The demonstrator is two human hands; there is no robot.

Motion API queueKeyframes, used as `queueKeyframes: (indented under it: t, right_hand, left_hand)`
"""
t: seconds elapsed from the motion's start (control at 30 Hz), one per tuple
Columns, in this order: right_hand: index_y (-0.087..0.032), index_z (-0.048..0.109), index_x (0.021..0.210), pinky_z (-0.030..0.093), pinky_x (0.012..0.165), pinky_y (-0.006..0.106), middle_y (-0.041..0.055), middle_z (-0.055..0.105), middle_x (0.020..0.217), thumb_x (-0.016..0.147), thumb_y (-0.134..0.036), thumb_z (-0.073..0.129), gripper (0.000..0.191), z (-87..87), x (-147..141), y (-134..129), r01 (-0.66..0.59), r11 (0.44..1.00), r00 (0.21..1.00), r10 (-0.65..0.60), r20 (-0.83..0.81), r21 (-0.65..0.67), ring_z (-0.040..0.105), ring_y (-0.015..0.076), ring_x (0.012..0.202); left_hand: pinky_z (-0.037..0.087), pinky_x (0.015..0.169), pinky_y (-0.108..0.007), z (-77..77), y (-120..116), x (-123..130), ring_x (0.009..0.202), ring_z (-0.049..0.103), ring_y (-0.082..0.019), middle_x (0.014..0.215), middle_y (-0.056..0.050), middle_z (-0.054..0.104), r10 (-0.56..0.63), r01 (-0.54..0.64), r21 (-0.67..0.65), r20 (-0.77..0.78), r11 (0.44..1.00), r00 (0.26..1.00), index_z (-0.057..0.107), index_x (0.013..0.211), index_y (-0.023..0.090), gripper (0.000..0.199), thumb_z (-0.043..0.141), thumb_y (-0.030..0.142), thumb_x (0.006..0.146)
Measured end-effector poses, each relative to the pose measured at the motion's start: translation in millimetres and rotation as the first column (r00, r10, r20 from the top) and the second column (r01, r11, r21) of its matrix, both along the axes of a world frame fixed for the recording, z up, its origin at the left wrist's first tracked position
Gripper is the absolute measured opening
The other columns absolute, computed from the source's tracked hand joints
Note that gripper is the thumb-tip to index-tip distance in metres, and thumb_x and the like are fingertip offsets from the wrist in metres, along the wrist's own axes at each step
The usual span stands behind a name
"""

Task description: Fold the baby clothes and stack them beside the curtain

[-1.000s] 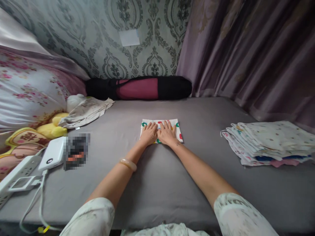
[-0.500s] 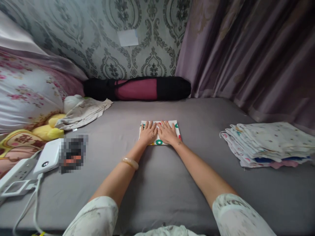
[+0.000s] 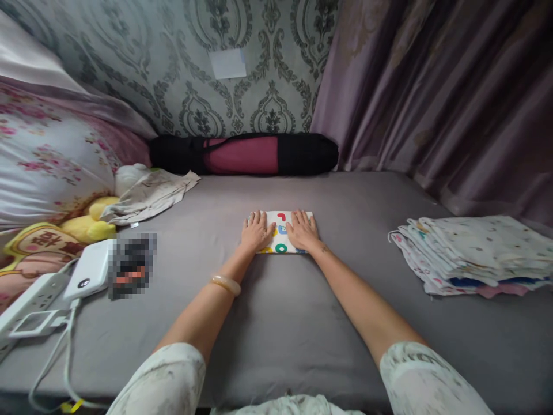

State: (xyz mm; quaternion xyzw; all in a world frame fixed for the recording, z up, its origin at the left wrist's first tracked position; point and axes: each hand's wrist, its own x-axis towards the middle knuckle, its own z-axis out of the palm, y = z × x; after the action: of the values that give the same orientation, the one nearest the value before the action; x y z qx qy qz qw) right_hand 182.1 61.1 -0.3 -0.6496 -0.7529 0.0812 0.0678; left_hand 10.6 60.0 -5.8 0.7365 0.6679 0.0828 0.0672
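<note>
A folded white cloth (image 3: 281, 233) with colourful printed shapes lies flat on the grey bed sheet (image 3: 298, 323), in the middle of the head view. My left hand (image 3: 256, 231) rests palm down on its left side, fingers stretched forward. On the right side of the cloth lies my right hand (image 3: 303, 231), also flat with the fingers out. Between the hands, red, blue, yellow and green prints show. The cloth's side edges are partly hidden under my hands.
A stack of folded cloths (image 3: 470, 253) sits at the right. To the left are a power bank (image 3: 90, 268), a power strip (image 3: 37, 302) with cables, a crumpled cloth (image 3: 158, 196) and yellow plush (image 3: 93, 225). A black and maroon bag (image 3: 242, 154) lies along the wall.
My hands have slid apart over the folded cloth, the left one leftward and the right one rightward. More of the print between them is uncovered.
</note>
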Motion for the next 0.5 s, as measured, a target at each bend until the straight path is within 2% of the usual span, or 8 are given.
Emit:
queueKeyframes:
  t: [0.2,0.37,0.5]
  right_hand:
    - [-0.003,0.025,0.151,0.010,0.118,0.044,0.0161,0.022,0.159,0.099,-0.039,0.020,0.063,-0.4,18,-4,0.053,0.998,0.999,-0.053,0.011,0.028,0.015,0.0265,0.147]
    - [-0.003,0.027,0.150,0.014,0.118,0.044,0.0154,0.027,0.157,0.099,-0.039,0.021,0.063,-6.3,20,-5,0.053,0.997,0.998,-0.054,0.014,0.049,0.021,0.0273,0.145]
    - [-0.003,0.029,0.149,0.015,0.118,0.044,0.0155,0.029,0.156,0.098,-0.039,0.024,0.062,-7.2,19,-4,0.061,0.996,0.998,-0.062,0.004,0.059,0.023,0.0280,0.144]
  left_hand:
    - [0.015,0.119,-0.047,-5.1,-4,-20,0.147,0.018,-0.028,0.158,-0.016,0.024,-0.020,0.020,0.002,0.000,1.000,1.000,0.026,0.151,0.010,0.070,0.017,0.054,0.097]
    - [0.017,0.118,-0.049,-13.0,-1,-22,0.147,0.021,-0.029,0.158,-0.016,0.025,-0.018,0.018,0.011,-0.013,1.000,1.000,0.025,0.151,0.009,0.073,0.015,0.056,0.096]
    - [0.017,0.118,-0.049,-12.4,1,-22,0.146,0.023,-0.029,0.157,-0.016,0.027,-0.018,0.018,0.007,-0.020,1.000,1.000,0.026,0.151,0.008,0.074,0.017,0.057,0.095]
